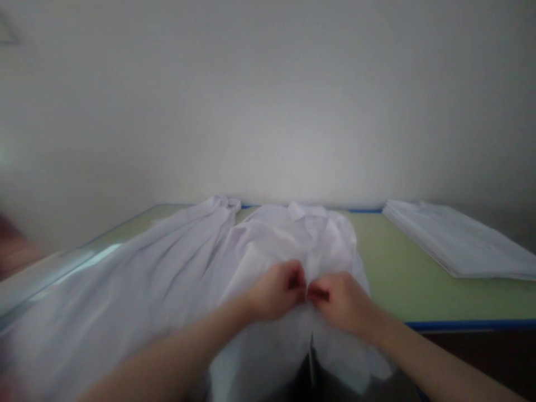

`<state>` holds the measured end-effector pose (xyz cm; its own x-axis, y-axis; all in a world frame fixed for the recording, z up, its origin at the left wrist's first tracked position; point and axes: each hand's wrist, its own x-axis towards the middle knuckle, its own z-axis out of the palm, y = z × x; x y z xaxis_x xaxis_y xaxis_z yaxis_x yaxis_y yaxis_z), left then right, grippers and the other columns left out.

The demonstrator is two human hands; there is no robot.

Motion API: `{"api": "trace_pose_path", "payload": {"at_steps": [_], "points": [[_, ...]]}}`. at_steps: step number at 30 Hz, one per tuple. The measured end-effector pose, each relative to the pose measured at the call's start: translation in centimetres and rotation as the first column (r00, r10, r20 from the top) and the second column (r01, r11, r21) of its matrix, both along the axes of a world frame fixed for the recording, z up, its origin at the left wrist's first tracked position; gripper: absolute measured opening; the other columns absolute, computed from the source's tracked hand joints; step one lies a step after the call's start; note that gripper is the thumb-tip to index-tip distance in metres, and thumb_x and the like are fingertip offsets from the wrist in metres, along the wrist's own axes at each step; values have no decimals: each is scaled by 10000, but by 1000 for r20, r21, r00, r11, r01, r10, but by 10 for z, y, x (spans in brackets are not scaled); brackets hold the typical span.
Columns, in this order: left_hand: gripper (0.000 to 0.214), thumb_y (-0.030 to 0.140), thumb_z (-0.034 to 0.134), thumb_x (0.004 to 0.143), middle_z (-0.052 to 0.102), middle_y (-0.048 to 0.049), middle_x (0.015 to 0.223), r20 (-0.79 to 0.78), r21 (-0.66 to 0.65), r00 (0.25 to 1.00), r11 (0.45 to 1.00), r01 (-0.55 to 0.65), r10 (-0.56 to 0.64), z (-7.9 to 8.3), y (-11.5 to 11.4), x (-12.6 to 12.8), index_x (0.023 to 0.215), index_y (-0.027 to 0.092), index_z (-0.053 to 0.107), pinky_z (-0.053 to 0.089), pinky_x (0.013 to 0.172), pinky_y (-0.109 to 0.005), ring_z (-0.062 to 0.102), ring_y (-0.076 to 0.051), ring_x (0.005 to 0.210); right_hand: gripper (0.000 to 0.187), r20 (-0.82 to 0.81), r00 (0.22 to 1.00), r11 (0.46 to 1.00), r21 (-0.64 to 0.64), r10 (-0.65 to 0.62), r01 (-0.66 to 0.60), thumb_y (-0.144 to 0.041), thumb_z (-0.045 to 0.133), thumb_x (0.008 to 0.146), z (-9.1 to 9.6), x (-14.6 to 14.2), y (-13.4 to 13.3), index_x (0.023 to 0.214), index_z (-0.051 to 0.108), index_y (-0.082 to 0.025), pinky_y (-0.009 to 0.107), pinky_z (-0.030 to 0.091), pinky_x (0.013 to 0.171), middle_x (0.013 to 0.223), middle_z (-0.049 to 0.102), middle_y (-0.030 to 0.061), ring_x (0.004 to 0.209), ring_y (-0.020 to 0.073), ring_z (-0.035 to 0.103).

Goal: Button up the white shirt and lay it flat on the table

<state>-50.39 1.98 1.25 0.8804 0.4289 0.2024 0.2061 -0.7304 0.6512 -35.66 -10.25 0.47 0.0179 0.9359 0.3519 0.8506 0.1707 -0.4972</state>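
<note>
A white collared shirt lies front up on the table, its lower part draped over the near edge. My left hand and my right hand meet at the middle of its front, fingertips nearly touching. Both hands are closed in a pinch on the shirt's front edges. Whatever small detail lies between the fingertips is hidden and blurred. Below the hands the two front edges part, showing a dark gap.
More white garments lie spread on the left, reaching over the near edge. A flat stack of folded white cloth rests at the right. The green table has a blue rim and meets a pale wall. A blurred skin-toned shape shows at far left.
</note>
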Motion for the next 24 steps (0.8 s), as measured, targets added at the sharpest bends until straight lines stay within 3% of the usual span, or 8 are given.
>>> {"api": "trace_pose_path", "payload": {"at_steps": [5, 10, 13, 16, 19, 24], "points": [[97, 148, 511, 696, 548, 2, 679, -3, 96, 1000, 995, 2, -2, 12, -13, -3, 781, 188, 535, 279, 534, -240, 439, -113, 593, 181, 204, 977, 994, 105, -65, 44, -193, 518, 809, -6, -6, -4, 657, 614, -168, 255, 320, 586, 645, 609, 24, 609, 126, 531], [70, 179, 525, 706, 527, 7, 666, 21, 112, 999, 993, -45, 43, 9, -18, 0, 771, 192, 503, 255, 525, -244, 419, -110, 577, 138, 207, 975, 993, 99, -81, 61, -178, 517, 817, -11, -7, -2, 746, 634, -162, 258, 368, 645, 732, 645, 49, 696, 154, 578], [25, 183, 505, 730, 514, 9, 657, 49, 101, 994, 990, -98, 93, 1, -17, 3, 752, 191, 494, 250, 534, -246, 408, -110, 583, 151, 106, 990, 993, 79, -94, 86, -187, 519, 819, -9, -8, -2, 778, 662, -167, 258, 395, 659, 755, 662, 51, 715, 159, 596], [47, 146, 489, 718, 504, 12, 654, 79, 91, 991, 990, -111, 104, -4, -17, 3, 737, 188, 479, 248, 541, -245, 404, -109, 592, 150, -106, 990, 994, 36, -95, 100, -205, 545, 796, -5, -7, -1, 804, 692, -175, 253, 421, 646, 768, 682, 44, 702, 154, 610], [60, 130, 472, 720, 494, 15, 651, 104, 105, 990, 989, -101, 90, -5, -17, 3, 725, 188, 457, 257, 544, -242, 410, -108, 594, 141, -314, 943, 993, -37, -116, 110, -237, 592, 748, -1, -3, 2, 791, 701, -157, 255, 445, 635, 764, 691, 50, 680, 155, 610], [46, 160, 466, 761, 503, 8, 660, 121, 186, 988, 975, -122, 100, 1, -21, 3, 731, 191, 452, 273, 542, -243, 425, -114, 592, 95, -516, 840, 985, -129, -167, 117, -233, 640, 687, 2, 2, 10, 693, 662, -141, 242, 430, 601, 681, 656, 30, 618, 126, 558]]}}
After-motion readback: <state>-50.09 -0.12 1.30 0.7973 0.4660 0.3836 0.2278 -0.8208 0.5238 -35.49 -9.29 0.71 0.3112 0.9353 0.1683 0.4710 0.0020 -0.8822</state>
